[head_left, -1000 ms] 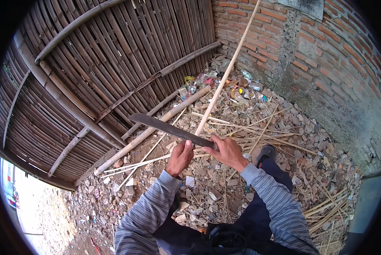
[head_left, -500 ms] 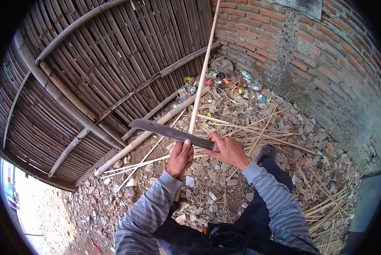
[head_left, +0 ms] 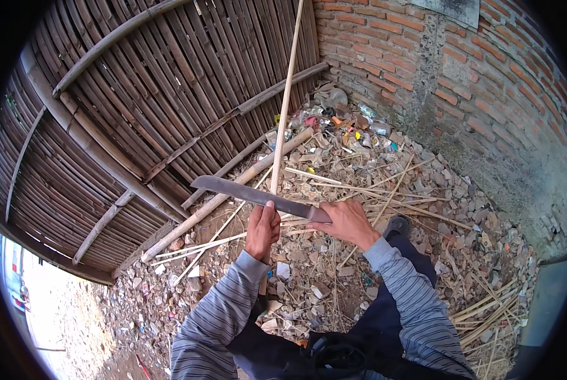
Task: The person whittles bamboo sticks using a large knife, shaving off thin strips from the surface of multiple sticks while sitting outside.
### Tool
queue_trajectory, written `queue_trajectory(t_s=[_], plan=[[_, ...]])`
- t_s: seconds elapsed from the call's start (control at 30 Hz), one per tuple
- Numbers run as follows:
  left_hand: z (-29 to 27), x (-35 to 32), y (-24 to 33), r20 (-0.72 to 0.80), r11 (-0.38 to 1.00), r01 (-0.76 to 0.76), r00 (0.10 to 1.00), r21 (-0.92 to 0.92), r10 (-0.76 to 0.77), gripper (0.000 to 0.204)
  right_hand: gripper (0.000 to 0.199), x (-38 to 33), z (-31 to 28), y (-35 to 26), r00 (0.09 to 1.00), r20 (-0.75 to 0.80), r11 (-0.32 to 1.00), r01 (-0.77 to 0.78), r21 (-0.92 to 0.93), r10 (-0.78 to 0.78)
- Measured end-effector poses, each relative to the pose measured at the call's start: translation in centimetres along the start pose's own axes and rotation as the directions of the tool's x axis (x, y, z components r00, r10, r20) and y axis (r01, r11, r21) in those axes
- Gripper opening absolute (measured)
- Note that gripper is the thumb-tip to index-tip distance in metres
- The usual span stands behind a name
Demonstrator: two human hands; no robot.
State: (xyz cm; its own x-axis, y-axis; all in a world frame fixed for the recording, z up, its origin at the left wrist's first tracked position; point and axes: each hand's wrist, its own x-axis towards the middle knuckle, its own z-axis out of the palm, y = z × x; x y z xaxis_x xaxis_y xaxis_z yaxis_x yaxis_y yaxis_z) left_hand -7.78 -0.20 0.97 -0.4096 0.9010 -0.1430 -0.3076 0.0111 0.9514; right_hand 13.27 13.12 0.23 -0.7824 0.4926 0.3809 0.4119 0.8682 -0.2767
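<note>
My right hand (head_left: 348, 223) is closed around the handle of a machete (head_left: 236, 190), whose dark, worn blade points left. In my left hand (head_left: 262, 233) is a long, pale bamboo strip (head_left: 286, 114), held with the fingers wrapped round it. The strip stretches away from me past the top of the view, and its near end comes out below the hand. The blade lies across the strip just beyond my left thumb, which touches the blade's near side. My left fingers hide the strip where they grip it.
Several cut bamboo strips (head_left: 391, 191) lie on the rubble ahead, and a bundle (head_left: 492, 316) lies at right. A bamboo slat wall (head_left: 188, 95) leans at left, with a bamboo pole (head_left: 233, 193) along its foot. A brick wall (head_left: 461, 82) stands at right. Litter (head_left: 353, 123) fills the far corner.
The bamboo strip has swung left at its far end, and my left hand has shifted slightly left. My right hand now wraps more fully over the machete handle.
</note>
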Motion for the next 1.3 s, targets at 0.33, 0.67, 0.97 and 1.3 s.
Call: queue_trajectory(t_s=[0.33,0.67,0.97,1.3], plan=[[0.4,-0.6,0.9,0.166,0.971,-0.055,0.986,0.232,0.016,0.034,0.054,0.0,1.1,-0.9,0.998,-0.068,0.99,-0.002,0.143,0.012],[-1.2,-0.2,-0.7,0.149,0.98,-0.012,0.989,0.201,-0.018,0.009,0.048,1.7,0.8,0.6,0.957,-0.108,0.924,-0.225,0.31,0.269],[-2.3,0.9,-2.0,0.259,0.82,-0.31,0.944,0.482,0.204,0.023,0.051,1.3,0.5,0.3,0.963,-0.051,0.84,-0.206,0.502,0.266],[-2.2,0.9,-2.4,0.481,0.219,-0.742,0.6,0.633,0.639,0.022,0.057,0.6,1.8,-2.7,0.972,-0.2,0.845,0.211,0.49,-0.127]])
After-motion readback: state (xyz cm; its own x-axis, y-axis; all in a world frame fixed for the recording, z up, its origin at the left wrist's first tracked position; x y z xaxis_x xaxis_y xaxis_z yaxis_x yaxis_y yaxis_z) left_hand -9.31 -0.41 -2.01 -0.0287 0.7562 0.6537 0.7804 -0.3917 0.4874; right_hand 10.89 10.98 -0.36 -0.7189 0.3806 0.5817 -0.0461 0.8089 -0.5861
